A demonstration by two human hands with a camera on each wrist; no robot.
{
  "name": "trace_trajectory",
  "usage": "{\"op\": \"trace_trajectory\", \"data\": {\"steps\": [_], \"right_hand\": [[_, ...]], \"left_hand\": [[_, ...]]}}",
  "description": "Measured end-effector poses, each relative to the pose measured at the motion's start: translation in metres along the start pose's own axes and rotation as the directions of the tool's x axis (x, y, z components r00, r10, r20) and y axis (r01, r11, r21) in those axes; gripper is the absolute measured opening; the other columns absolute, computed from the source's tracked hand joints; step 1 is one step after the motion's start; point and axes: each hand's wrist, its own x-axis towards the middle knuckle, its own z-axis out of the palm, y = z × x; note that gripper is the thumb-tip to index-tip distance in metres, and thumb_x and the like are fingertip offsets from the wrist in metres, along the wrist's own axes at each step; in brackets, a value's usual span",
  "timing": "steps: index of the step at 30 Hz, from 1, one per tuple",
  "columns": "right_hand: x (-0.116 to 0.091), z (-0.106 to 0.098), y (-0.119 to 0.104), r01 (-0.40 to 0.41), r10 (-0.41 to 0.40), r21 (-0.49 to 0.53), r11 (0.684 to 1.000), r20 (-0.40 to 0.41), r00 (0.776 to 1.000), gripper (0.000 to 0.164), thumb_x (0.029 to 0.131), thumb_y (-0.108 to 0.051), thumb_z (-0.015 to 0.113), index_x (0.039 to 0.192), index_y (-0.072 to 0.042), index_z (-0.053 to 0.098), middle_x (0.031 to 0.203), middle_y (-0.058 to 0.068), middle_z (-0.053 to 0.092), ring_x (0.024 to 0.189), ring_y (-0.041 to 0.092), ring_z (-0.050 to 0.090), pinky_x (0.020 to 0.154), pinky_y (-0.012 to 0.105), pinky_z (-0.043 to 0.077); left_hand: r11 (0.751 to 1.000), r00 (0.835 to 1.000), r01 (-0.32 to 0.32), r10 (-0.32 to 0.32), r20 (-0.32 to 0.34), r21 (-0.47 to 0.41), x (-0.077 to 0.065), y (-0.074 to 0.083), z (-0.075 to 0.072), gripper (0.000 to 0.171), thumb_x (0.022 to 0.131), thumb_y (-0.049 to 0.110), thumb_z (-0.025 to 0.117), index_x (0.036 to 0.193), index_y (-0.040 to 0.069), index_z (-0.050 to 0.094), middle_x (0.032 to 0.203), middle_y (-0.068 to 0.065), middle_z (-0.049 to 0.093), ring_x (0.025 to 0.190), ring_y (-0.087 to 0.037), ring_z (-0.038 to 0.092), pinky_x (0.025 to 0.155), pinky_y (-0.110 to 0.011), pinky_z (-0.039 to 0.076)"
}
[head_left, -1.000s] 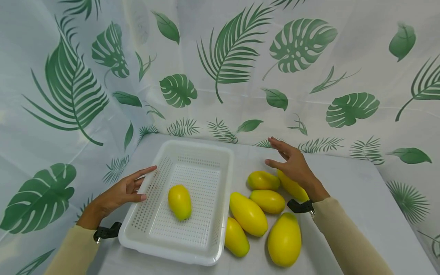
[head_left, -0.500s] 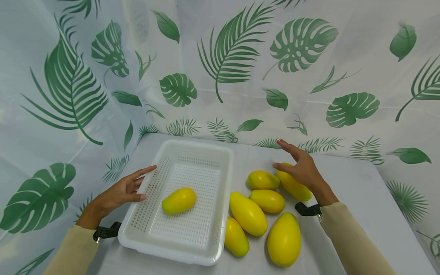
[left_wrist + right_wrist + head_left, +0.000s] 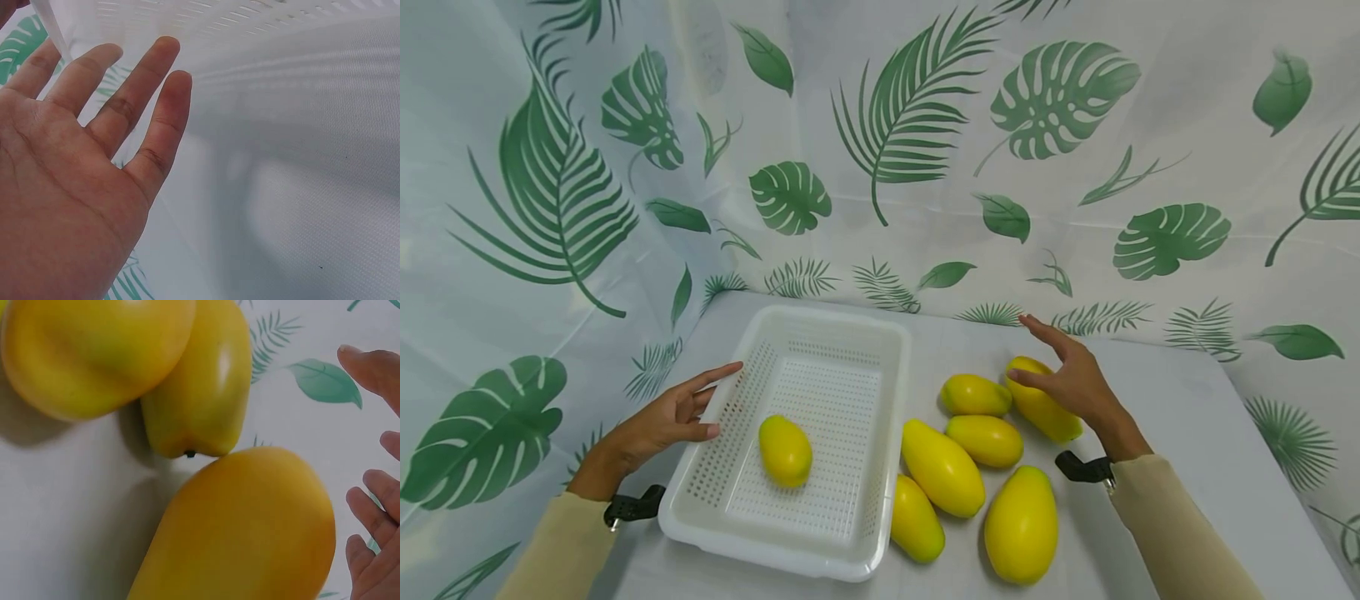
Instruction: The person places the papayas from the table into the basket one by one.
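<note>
A white perforated plastic basket (image 3: 895,417) stands on the table with one yellow mango (image 3: 786,452) inside it. My left hand (image 3: 658,423) is at the basket's left side, index fingertip and thumb over the rim, the other fingers outside the wall. In the left wrist view those fingers (image 3: 159,119) are spread and nearly straight beside the wall. My right hand (image 3: 1078,385) hovers with fingers extended and thumb apart, overlapping the mango at the back right (image 3: 1043,408). The right wrist view shows this hand (image 3: 381,544) beside a large mango (image 3: 250,531), palm holding nothing.
Several more yellow mangoes lie right of the basket, including a long one (image 3: 943,468), one against the basket (image 3: 917,521) and a large pear-shaped one (image 3: 1021,525). Leaf-printed cloth (image 3: 917,242) hangs behind and to the left of the white-covered table (image 3: 1187,433).
The mango in the basket has rocked and turned, first sideways, now pointing toward the back left. My right hand has moved right and slightly nearer me. The left hand has stayed put.
</note>
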Motion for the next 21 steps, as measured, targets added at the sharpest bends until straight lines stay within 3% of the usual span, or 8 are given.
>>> {"op": "trace_trajectory", "data": {"steps": [6,21], "right_hand": [[-0.004,0.000,0.009,-0.025,0.025,-0.005,1.000,0.013,1.000,0.095,0.090,-0.044,0.085,0.167,-0.041,0.030,0.176,0.010,0.031,0.162,0.046,0.022,0.120,0.083,0.020],[-0.011,0.008,0.030,-0.026,0.023,0.046,0.999,0.067,0.997,0.092,0.090,-0.039,0.085,0.166,-0.042,0.033,0.177,0.006,0.027,0.163,0.044,0.021,0.122,0.081,0.018]], "left_hand": [[1.000,1.000,-0.002,0.002,-0.001,0.003,0.001,-0.001,0.000,0.087,0.102,-0.003,0.060,0.172,0.024,0.017,0.168,-0.022,0.040,0.131,-0.042,0.064,0.095,-0.055,0.064],[1.000,1.000,-0.002,0.002,0.000,0.002,0.002,0.000,-0.001,0.087,0.102,-0.004,0.060,0.172,0.023,0.017,0.168,-0.025,0.038,0.131,-0.042,0.064,0.094,-0.056,0.064]]}}
